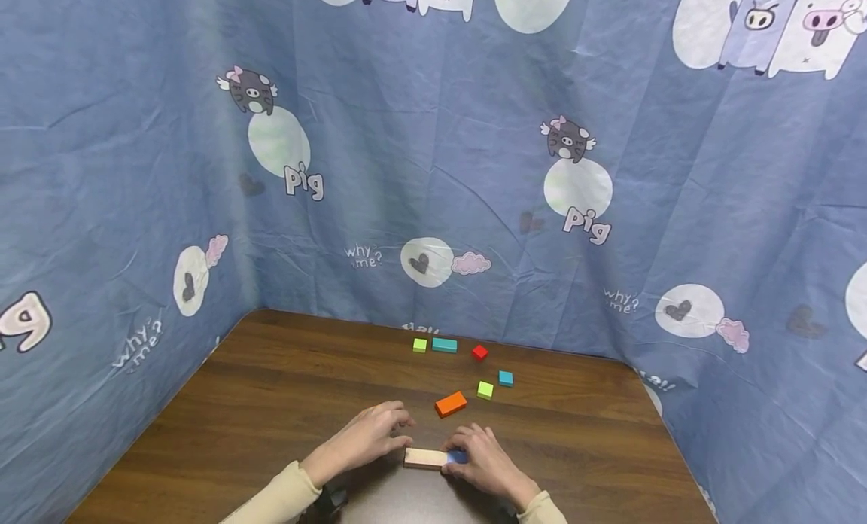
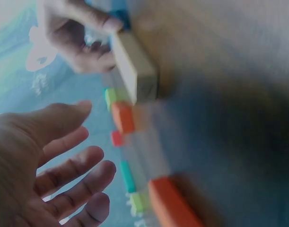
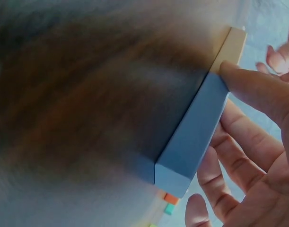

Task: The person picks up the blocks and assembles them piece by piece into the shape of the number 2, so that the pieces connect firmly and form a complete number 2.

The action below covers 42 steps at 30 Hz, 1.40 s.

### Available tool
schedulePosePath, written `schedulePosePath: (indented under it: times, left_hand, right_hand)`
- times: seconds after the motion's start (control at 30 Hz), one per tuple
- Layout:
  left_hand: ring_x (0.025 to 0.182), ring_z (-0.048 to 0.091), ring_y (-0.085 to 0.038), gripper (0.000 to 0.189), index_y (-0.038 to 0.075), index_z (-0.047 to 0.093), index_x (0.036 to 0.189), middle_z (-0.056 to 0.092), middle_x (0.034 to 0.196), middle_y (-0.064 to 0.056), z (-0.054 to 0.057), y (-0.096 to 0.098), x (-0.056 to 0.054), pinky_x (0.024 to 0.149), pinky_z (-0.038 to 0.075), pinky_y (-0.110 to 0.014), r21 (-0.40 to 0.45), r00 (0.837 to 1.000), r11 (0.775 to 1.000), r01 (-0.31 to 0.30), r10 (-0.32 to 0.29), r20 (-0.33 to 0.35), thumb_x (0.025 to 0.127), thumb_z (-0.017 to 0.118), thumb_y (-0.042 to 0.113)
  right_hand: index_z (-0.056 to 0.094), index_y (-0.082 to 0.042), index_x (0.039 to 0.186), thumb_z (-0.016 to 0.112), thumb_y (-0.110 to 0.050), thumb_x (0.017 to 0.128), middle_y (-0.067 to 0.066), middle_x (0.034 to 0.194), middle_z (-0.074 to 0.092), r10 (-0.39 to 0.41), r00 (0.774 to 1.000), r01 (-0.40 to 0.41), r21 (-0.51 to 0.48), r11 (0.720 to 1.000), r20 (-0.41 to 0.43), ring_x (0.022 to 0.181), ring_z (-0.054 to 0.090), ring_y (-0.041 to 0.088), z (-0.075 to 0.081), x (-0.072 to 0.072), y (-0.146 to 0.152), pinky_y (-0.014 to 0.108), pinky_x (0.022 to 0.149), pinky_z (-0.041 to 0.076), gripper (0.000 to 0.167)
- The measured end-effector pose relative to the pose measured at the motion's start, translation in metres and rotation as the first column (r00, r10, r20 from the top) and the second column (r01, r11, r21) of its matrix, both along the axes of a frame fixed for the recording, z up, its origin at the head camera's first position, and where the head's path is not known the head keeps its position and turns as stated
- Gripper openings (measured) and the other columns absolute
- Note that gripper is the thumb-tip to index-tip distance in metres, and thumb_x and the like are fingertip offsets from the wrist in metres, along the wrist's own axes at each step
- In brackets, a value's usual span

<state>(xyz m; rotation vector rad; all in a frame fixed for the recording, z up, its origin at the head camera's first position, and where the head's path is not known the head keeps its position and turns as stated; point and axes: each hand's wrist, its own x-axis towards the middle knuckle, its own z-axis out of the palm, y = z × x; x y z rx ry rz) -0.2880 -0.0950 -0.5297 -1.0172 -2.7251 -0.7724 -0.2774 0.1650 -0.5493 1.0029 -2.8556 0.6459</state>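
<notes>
- So, progress: your tan block and blue block lie end to end on the table, right in front of you, and the seam looks tight.
- Your right hand pinches the blue block, thumb on the near side, fingers on the far side (thumb tip's basically at the seam).
- Your left hand is loosely spread just beside the tan block's free end, holding nothing.
- If you're lining up blocks, I'd call it early days: the orange block, red block, teal block, small blue cube and two lime blocks sit apart farther back, not joined to anything.
- Materials: tan looks like bare pale wood, blue looks smooth and painted (my guess), both long crisp-edged bars.
- The orange and teal ones are oblong too; lime ones are stubbier.
- Table's dark wood grain with a bit of sheen; the cloth behind is wrinkly, pig-print blue.
</notes>
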Motion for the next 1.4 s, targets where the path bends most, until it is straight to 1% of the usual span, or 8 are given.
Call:
schedulePosePath:
  times: [0.17, 0.3, 0.43, 0.53, 0.73, 0.93, 1.23, 1.4]
  left_hand:
    - [0.084, 0.063, -0.016, 0.02, 0.012, 0.07, 0.102, 0.065, 0.096, -0.001, 0.011, -0.016, -0.007, 0.07, 0.05, -0.028, 0.001, 0.996, 0.997, -0.076, 0.076, -0.045, 0.085, 0.074, 0.022]
    - [0.078, 0.059, -0.014, 0.013, 0.013, 0.069, 0.09, 0.063, 0.087, 0.001, 0.014, -0.025, -0.012, 0.067, 0.048, -0.03, -0.004, 0.984, 0.988, -0.157, 0.156, -0.081, 0.082, 0.076, 0.02]
    - [0.076, 0.054, -0.009, 0.016, 0.016, 0.065, 0.083, 0.059, 0.081, 0.006, 0.013, -0.032, -0.015, 0.064, 0.045, -0.029, -0.04, 0.966, 0.966, -0.255, 0.253, -0.044, 0.079, 0.078, 0.021]
    - [0.075, 0.051, -0.009, 0.019, 0.015, 0.064, 0.083, 0.058, 0.079, 0.007, 0.011, -0.038, -0.017, 0.062, 0.043, -0.029, -0.067, 0.955, 0.953, -0.295, 0.296, 0.008, 0.077, 0.08, 0.025]
    - [0.065, 0.046, -0.007, 0.022, 0.015, 0.065, 0.079, 0.057, 0.073, 0.006, 0.008, -0.048, -0.024, 0.057, 0.038, -0.026, -0.082, 0.957, 0.957, -0.278, 0.283, 0.068, 0.075, 0.081, 0.029]
    - [0.061, 0.045, -0.005, 0.024, 0.015, 0.066, 0.078, 0.056, 0.069, 0.009, -0.001, -0.054, -0.026, 0.056, 0.037, -0.024, -0.068, 0.96, 0.966, -0.248, 0.255, 0.118, 0.074, 0.082, 0.033]
    - [0.06, 0.044, -0.005, 0.023, 0.016, 0.064, 0.076, 0.055, 0.069, 0.009, -0.01, -0.053, -0.025, 0.054, 0.036, -0.023, -0.037, 0.96, 0.964, -0.262, 0.265, 0.093, 0.073, 0.083, 0.03]
    - [0.059, 0.043, -0.005, 0.025, 0.019, 0.061, 0.072, 0.052, 0.067, 0.011, -0.01, -0.051, -0.024, 0.053, 0.034, -0.023, -0.042, 0.955, 0.96, -0.278, 0.281, 0.092, 0.073, 0.082, 0.032]
  right_hand:
    - [0.069, -0.023, 0.097, 0.075, -0.039, 0.081, -0.014, 0.096, 0.064, 0.004, 1.0, -0.004, -0.011, 1.0, 0.011, 0.094, 0.052, 0.006, 0.001, 0.0, 0.001, 0.036, 0.08, 0.037, 0.023]
    - [0.069, -0.023, 0.096, 0.076, -0.038, 0.08, -0.014, 0.097, 0.064, 0.002, 1.0, -0.001, -0.018, 1.0, 0.012, 0.094, 0.052, 0.007, 0.001, -0.001, 0.001, 0.036, 0.081, 0.036, 0.023]
    - [0.069, -0.024, 0.096, 0.076, -0.037, 0.08, -0.014, 0.097, 0.064, -0.006, 1.0, 0.007, -0.015, 1.0, 0.017, 0.095, 0.052, 0.007, 0.001, -0.001, 0.001, 0.035, 0.081, 0.036, 0.022]
    - [0.069, -0.024, 0.096, 0.076, -0.036, 0.08, -0.014, 0.097, 0.064, -0.004, 1.0, 0.004, -0.016, 1.0, 0.011, 0.095, 0.052, 0.007, 0.0, -0.001, 0.001, 0.033, 0.08, 0.035, 0.022]
    - [0.069, -0.024, 0.096, 0.076, -0.038, 0.08, -0.015, 0.096, 0.063, 0.001, 1.0, -0.001, -0.016, 1.0, -0.011, 0.094, 0.052, 0.006, 0.0, -0.001, 0.002, 0.033, 0.079, 0.035, 0.022]
    - [0.069, -0.023, 0.096, 0.076, -0.037, 0.08, -0.014, 0.096, 0.064, 0.0, 1.0, 0.0, -0.014, 1.0, -0.008, 0.093, 0.052, 0.007, -0.001, -0.001, 0.001, 0.035, 0.08, 0.036, 0.022]
    - [0.069, -0.023, 0.095, 0.076, -0.038, 0.079, -0.013, 0.097, 0.065, -0.009, 1.0, 0.009, -0.01, 1.0, 0.008, 0.094, 0.052, 0.007, 0.0, 0.0, 0.0, 0.038, 0.081, 0.037, 0.023]
    - [0.069, -0.023, 0.096, 0.075, -0.04, 0.08, -0.013, 0.096, 0.064, -0.006, 1.0, 0.007, -0.013, 1.0, 0.017, 0.092, 0.051, 0.007, 0.0, 0.0, 0.0, 0.032, 0.077, 0.034, 0.024]
